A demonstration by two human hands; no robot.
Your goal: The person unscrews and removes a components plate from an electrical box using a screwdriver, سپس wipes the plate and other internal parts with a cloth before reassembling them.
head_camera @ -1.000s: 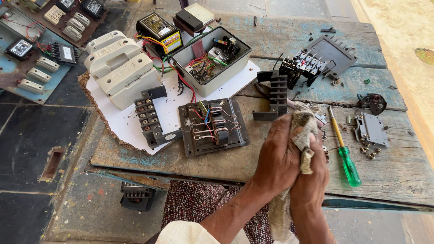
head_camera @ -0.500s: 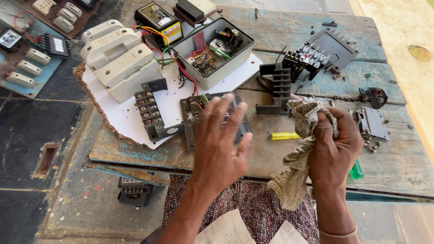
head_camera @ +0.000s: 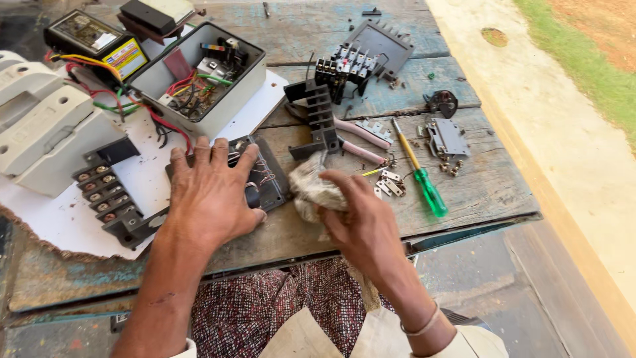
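Rough, weathered wood on the table [head_camera: 464,192], its blue paint worn thin. The rag [head_camera: 315,192] at centre is soft, grubby cloth. Glossy green plastic on the screwdriver [head_camera: 424,182] handle, right of centre. Matt grey plastic on the open box [head_camera: 228,109], upper left. Small metal plates [head_camera: 391,185] glint dully beside the screwdriver.

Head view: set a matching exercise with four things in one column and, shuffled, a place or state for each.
1. rag
2. screwdriver
3. dark base plate
4. open grey box

a. under the left hand
b. lying free, green handle
c. wires inside
d. gripped by the right hand

Pairs: 1-d, 2-b, 3-a, 4-c
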